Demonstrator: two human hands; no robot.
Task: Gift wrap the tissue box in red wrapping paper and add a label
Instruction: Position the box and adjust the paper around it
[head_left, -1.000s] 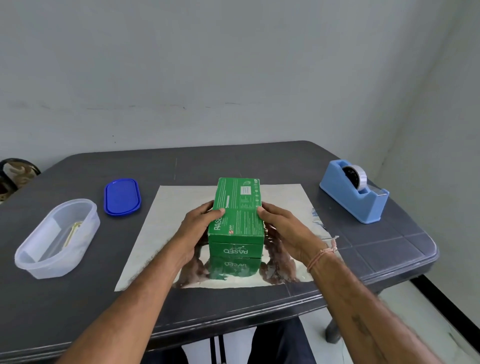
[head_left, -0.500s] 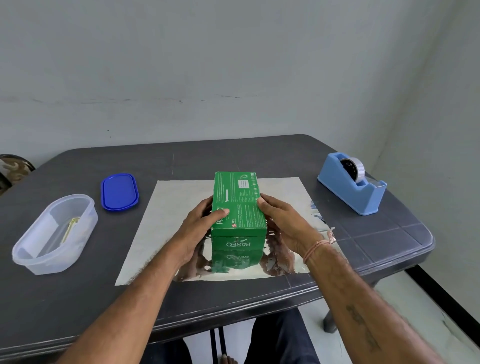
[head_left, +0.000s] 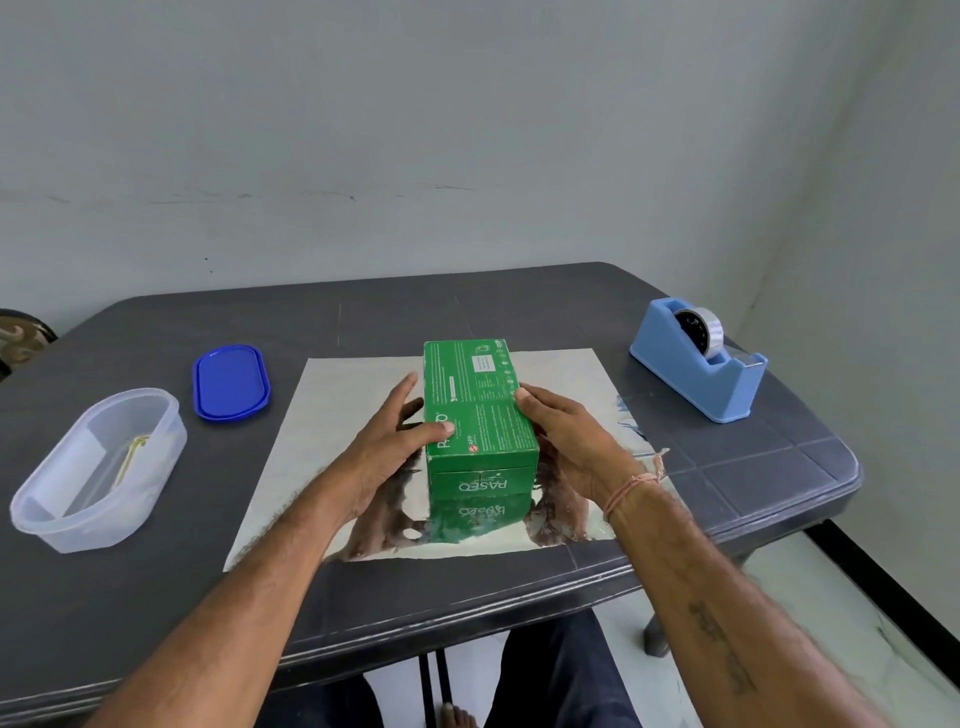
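A green tissue box (head_left: 475, 410) lies lengthwise on a shiny, silvery-looking sheet of wrapping paper (head_left: 332, 447) spread flat on the dark table (head_left: 156, 613). The sheet mirrors the box and my hands; no red side shows. My left hand (head_left: 387, 447) presses the box's left side, thumb on its top edge. My right hand (head_left: 569, 441) clasps the right side, fingertips on the top edge. A thin thread band circles my right wrist.
A blue tape dispenser (head_left: 696, 358) with a roll stands at the right. A clear oval plastic container (head_left: 98, 467) with a small yellowish item inside sits at the left, its blue lid (head_left: 231, 382) beside it. The table's front edge is close to me.
The box looks settled flat and a little farther back on the sheet between my hands. My left fingers have spread out along its side. The camera view has shifted slightly.
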